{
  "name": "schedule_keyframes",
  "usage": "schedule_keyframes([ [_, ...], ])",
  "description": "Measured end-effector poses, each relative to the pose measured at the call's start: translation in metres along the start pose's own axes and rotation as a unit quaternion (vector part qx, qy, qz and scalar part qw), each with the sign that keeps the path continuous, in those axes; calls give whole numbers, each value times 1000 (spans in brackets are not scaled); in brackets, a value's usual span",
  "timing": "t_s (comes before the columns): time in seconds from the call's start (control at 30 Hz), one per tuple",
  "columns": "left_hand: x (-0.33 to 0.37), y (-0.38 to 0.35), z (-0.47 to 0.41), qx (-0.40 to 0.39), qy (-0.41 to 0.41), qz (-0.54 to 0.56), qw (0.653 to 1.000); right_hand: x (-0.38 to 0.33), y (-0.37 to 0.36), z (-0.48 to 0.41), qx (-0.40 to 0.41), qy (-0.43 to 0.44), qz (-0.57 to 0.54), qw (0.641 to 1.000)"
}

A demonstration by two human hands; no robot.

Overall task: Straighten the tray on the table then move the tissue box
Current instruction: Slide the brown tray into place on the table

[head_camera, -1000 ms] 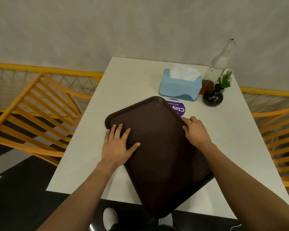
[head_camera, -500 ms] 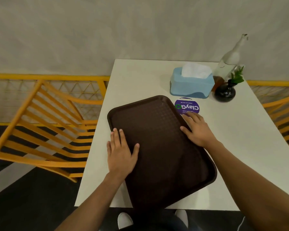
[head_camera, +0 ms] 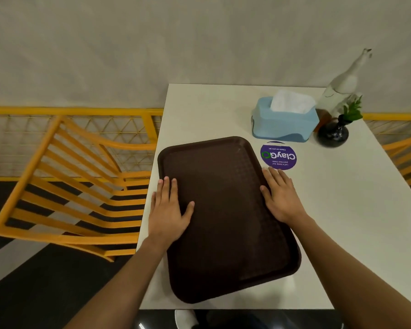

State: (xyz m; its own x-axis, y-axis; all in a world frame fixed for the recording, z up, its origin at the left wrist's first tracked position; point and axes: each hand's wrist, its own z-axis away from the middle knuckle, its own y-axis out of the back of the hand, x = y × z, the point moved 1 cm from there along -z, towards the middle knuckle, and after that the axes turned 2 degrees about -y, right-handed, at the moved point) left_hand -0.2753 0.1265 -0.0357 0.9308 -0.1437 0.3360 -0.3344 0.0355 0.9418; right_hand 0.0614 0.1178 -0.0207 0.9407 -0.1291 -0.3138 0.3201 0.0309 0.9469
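Note:
A dark brown tray (head_camera: 226,224) lies on the white table (head_camera: 342,210), long side running away from me, still turned slightly off the table's edges. My left hand (head_camera: 169,210) rests flat on its left rim, fingers spread. My right hand (head_camera: 280,195) presses flat on its right rim. Behind the tray stands a light blue tissue box (head_camera: 285,122) with white tissue sticking out; neither hand touches it.
A round purple sticker (head_camera: 278,156) sits between tray and tissue box. A dark vase with a green sprig (head_camera: 333,134) and a clear bottle (head_camera: 342,91) stand at the back right. Yellow chairs (head_camera: 76,184) flank the table, with a yellow railing behind.
Both hands have turned the tray anticlockwise, so it lies closer to square with the table. It no longer overhangs the front edge and the purple sticker is fully uncovered.

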Motion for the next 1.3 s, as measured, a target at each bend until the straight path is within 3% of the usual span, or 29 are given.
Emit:
schedule_keyframes([
  [0.2,-24,20,-37,4,-48,-44,998,-23,-4,-5,17,-11,-26,999],
  [0.37,-37,30,-26,34,31,-35,998,-32,-11,2,20,-24,-46,998],
  [0.5,-42,24,-3,-6,55,-11,998,-33,-20,8,8,-43,-18,999],
  [1.0,-36,26,-44,-11,-12,-20,1000,-38,-16,-14,-19,-92,33,995],
  [1.3,-38,20,-42,-31,5,-7,999,-37,-19,-12,-23,-102,31,994],
])
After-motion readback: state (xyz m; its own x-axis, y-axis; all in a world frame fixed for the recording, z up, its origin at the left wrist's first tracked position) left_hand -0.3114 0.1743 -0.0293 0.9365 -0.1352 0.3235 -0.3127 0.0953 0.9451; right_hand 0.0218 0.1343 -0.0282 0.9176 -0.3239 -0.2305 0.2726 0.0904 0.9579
